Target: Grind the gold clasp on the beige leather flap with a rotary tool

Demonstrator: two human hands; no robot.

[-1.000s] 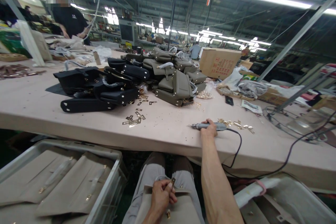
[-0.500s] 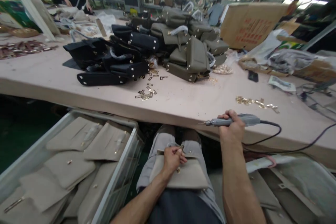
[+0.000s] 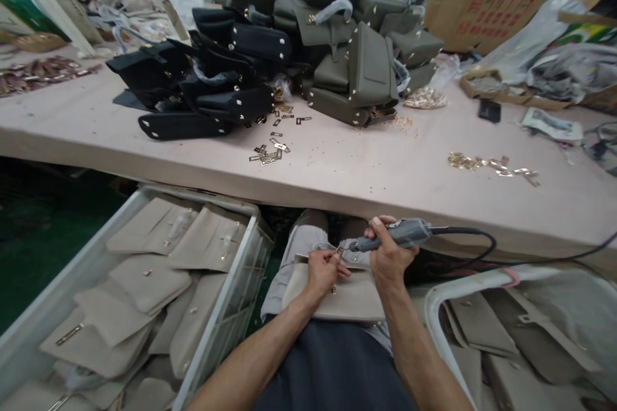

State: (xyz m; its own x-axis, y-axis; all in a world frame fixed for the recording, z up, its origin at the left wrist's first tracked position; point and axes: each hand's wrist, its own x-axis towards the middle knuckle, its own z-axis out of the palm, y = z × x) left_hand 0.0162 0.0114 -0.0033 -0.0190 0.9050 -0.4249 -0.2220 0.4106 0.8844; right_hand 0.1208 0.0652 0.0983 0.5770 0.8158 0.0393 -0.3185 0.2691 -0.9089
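A beige bag panel (image 3: pixel 359 302) lies across the lap, with a small metal clasp on its front. My left hand (image 3: pixel 322 275) rests at its upper edge, fingers pinched on a small gold-coloured metal plate (image 3: pixel 340 251). In my right hand (image 3: pixel 391 260) is a grey electric screwdriver (image 3: pixel 409 231), fingers wrapped round its body. Its tip points left and meets the metal plate or comes very close; which, I cannot tell. A dark cable runs from its back end to the right.
Left of the lap stands a white crate (image 3: pixel 241 250) of beige bag pieces; a white bin (image 3: pixel 436 298) with more is at right. On the table (image 3: pixel 332 173) are black bags (image 3: pixel 207 109), olive bags (image 3: pixel 371 70), loose metal plates (image 3: pixel 270 153) and gold fittings (image 3: pixel 491 166).
My right hand has brought the electric screwdriver left and down from above the table edge to the metal plate. My left hand keeps its pinch. The view has tilted downward.
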